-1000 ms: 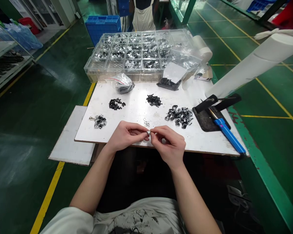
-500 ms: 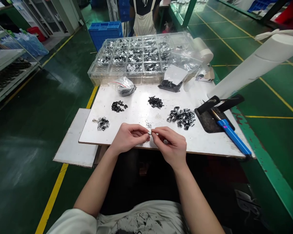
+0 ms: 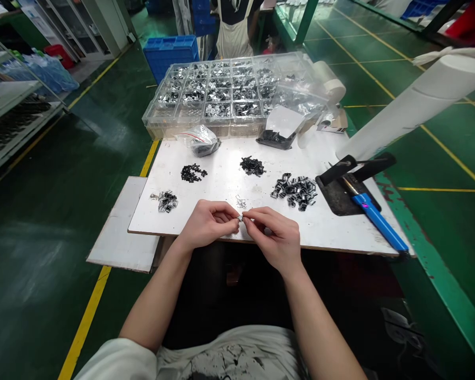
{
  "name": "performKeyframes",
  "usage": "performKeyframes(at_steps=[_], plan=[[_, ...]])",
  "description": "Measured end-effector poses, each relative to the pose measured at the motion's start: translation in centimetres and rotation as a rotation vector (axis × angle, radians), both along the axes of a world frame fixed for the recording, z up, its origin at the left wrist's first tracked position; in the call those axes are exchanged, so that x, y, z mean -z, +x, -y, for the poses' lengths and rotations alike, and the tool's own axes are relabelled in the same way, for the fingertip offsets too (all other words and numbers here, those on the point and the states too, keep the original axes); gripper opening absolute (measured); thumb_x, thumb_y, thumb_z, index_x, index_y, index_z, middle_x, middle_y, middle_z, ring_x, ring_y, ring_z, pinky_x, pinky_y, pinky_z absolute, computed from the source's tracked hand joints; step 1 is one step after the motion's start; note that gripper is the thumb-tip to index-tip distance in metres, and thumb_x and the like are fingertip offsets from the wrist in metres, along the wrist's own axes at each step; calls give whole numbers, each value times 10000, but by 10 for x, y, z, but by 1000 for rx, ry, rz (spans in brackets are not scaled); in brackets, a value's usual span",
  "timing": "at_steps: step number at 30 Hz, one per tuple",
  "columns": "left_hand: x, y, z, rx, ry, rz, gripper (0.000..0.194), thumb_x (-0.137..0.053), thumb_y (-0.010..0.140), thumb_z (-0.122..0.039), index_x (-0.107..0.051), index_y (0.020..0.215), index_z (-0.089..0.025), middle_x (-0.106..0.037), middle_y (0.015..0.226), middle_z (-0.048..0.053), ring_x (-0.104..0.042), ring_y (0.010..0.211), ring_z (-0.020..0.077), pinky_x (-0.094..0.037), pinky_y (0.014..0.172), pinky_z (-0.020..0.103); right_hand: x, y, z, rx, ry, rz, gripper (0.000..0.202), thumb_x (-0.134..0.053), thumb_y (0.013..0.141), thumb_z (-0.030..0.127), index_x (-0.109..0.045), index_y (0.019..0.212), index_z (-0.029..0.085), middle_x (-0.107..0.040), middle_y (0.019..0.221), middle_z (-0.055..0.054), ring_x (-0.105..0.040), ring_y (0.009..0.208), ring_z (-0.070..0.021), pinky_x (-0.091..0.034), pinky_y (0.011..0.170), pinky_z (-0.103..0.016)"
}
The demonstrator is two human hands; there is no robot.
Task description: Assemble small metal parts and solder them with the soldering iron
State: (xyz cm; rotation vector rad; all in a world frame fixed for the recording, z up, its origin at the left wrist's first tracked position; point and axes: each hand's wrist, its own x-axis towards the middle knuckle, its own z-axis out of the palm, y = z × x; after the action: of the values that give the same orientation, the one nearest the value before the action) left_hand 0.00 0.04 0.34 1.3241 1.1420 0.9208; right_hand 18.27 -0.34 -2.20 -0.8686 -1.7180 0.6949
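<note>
Between my fingertips is a small shiny metal part (image 3: 240, 218), too small to name more exactly. My left hand (image 3: 210, 224) pinches it from the left, and my right hand (image 3: 275, 232) grips its other side with thumb and forefinger. Both hands are just above the near edge of the white board (image 3: 217, 187). A few thin wire-like pieces (image 3: 241, 201) lie right behind the fingertips. Around them are a pile of silver-and-black clips (image 3: 295, 191), small dark pieces (image 3: 252, 165), tiny black pieces (image 3: 193, 172) and silver pieces (image 3: 167, 201).
A clear compartment box (image 3: 229, 124) full of metal parts spans the back. Before it lie a zip bag (image 3: 201, 141) and a bag of black parts (image 3: 277, 138). At right, a blue-handled soldering-iron-like tool (image 3: 380, 222) rests beside a white tube (image 3: 415, 105). A person (image 3: 234, 31) stands beyond.
My two hands and the small metal part have shifted very slightly left. The right fingers have moved a little on the part. The piles look the same.
</note>
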Motion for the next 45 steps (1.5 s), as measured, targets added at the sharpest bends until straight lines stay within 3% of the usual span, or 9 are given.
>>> performKeyframes(at_steps=[13,28,45], plan=[[1,2,-1,-44,3,-29,79,-716,712,-110,-755,779,-94,-731,642,56,-676,592,146,-522,576,225,-3,-1,0,-10,-17,-9,196,-639,879,62,-743,970,200,-711,917,-48,-551,589,-83,-437,485,-224],[4,1,-2,97,72,-33,86,-647,895,-221,-641,926,-140,-708,744,46,-687,691,147,-515,650,231,-5,1,-2,0,-110,-31,159,-652,892,120,-748,966,222,-700,911,-29,-566,596,-83,-453,495,-229],[-1,2,-2,137,142,-151,80,-601,926,-228,-626,930,-151,-694,742,31,-668,675,131,-502,637,214,-3,3,-2,-5,-136,-3,120,-630,911,149,-721,954,213,-692,910,-32,-547,594,-89,-448,510,-238]])
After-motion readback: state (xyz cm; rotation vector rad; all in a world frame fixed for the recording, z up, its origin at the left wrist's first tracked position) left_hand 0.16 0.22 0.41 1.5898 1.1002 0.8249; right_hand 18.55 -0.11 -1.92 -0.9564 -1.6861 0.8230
